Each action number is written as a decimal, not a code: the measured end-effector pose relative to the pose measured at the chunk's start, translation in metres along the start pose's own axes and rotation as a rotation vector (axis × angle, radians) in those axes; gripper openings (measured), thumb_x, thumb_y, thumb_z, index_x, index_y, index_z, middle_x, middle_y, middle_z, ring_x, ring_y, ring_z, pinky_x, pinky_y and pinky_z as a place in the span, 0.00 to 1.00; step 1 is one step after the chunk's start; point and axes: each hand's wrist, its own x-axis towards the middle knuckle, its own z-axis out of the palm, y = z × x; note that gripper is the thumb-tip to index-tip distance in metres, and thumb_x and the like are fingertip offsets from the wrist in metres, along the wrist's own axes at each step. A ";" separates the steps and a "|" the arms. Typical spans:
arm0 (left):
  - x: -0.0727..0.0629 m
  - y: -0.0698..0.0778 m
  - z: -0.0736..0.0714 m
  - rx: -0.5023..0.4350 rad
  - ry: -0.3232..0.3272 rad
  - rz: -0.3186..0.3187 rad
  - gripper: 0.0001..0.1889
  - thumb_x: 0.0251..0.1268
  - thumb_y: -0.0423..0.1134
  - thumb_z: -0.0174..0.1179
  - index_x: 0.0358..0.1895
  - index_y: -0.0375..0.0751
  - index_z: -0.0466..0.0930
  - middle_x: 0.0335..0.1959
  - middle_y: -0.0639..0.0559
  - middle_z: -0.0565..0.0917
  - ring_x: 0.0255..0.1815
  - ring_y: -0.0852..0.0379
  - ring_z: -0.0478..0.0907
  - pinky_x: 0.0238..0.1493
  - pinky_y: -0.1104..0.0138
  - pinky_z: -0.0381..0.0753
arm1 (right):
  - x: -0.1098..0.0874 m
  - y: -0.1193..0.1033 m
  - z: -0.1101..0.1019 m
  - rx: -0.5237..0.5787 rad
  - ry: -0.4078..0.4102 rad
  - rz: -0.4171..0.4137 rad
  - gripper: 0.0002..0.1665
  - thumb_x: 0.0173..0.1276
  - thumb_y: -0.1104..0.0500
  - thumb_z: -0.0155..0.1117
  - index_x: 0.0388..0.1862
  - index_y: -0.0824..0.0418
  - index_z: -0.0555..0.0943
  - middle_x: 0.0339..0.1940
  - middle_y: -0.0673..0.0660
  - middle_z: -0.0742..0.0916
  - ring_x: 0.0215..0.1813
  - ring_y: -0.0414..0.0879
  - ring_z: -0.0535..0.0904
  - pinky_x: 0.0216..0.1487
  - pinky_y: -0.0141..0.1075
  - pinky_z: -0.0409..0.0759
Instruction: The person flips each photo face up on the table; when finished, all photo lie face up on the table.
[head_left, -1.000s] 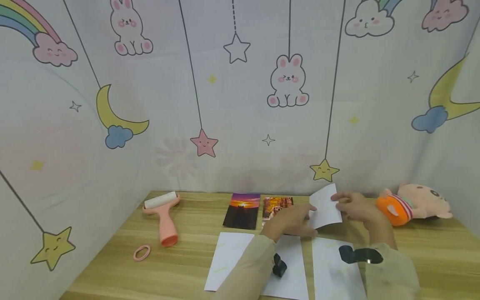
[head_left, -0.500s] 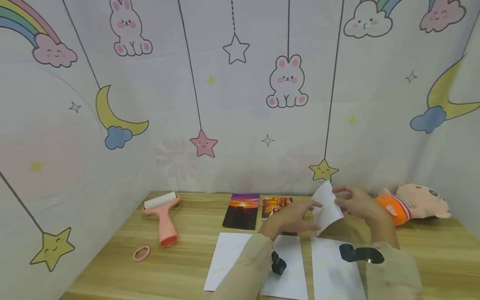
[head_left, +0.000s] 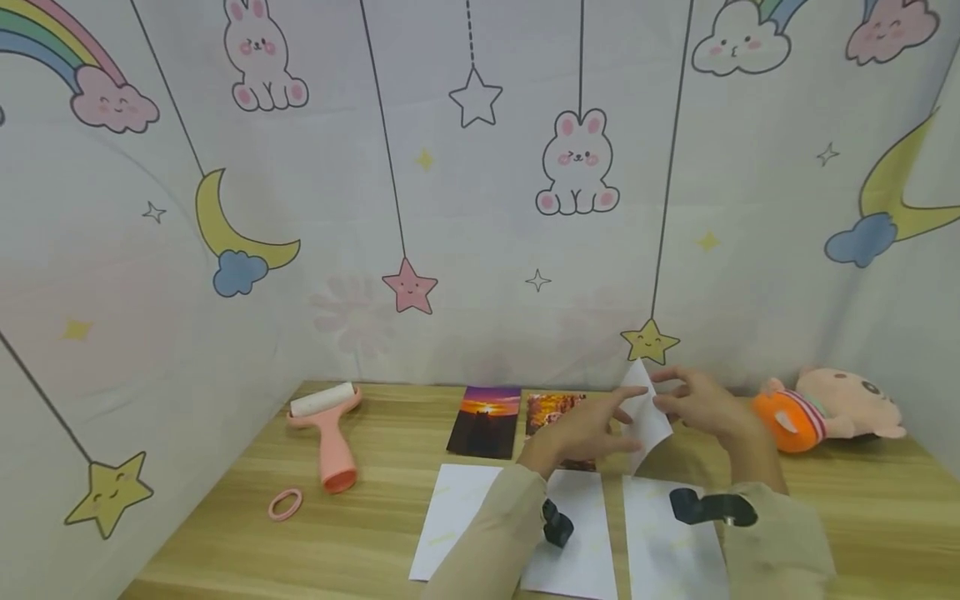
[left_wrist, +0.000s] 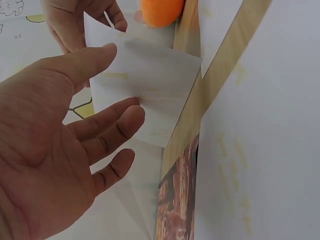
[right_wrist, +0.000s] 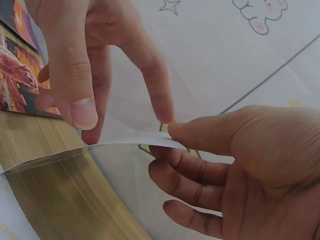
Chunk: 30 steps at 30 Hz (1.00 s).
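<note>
Pinched at its edge by the thumb and finger of my right hand [head_left: 708,404], a small white sheet of paper [head_left: 643,421] stands tilted above the table. Faint yellow lettering marks the side of the sheet seen in the left wrist view. My left hand [head_left: 585,429] is on the sheet's left, fingers loosely spread; a fingertip [left_wrist: 134,106] seems to touch its face. In the right wrist view the sheet [right_wrist: 115,146] shows nearly edge-on and bowed. Behind the left hand, a dog photo [head_left: 551,412] is partly covered; a sunset photo [head_left: 485,422] lies to its left.
White sheets [head_left: 671,542] lie along the front of the wooden table [head_left: 217,550], partly under the forearms. At left are a pink-handled roller [head_left: 333,446] and a pink ring [head_left: 285,505]. A plush toy [head_left: 843,404] lies at right, before the printed curtain [head_left: 480,233].
The white sheet has turned more edge-on to the head view and shifted slightly left. The right hand has moved left with it; the left hand stays close beside it.
</note>
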 end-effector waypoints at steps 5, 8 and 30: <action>-0.003 0.001 -0.006 0.053 0.018 0.022 0.37 0.69 0.43 0.65 0.77 0.68 0.57 0.60 0.49 0.81 0.39 0.62 0.78 0.37 0.70 0.79 | 0.001 -0.004 0.003 0.006 -0.021 -0.027 0.30 0.76 0.60 0.58 0.70 0.75 0.65 0.52 0.72 0.84 0.43 0.52 0.84 0.50 0.53 0.78; -0.004 0.001 -0.009 0.082 0.023 0.030 0.36 0.70 0.42 0.63 0.77 0.68 0.58 0.60 0.50 0.81 0.39 0.62 0.78 0.39 0.71 0.78 | 0.002 -0.006 0.005 0.016 -0.031 -0.051 0.30 0.76 0.60 0.58 0.69 0.75 0.66 0.50 0.70 0.86 0.41 0.50 0.84 0.49 0.52 0.79; -0.005 -0.001 -0.016 0.036 0.083 0.015 0.27 0.73 0.42 0.61 0.72 0.60 0.67 0.60 0.49 0.80 0.41 0.60 0.79 0.38 0.69 0.80 | 0.004 -0.013 0.015 0.076 -0.155 -0.025 0.35 0.79 0.51 0.55 0.74 0.70 0.62 0.56 0.67 0.84 0.49 0.54 0.84 0.53 0.55 0.76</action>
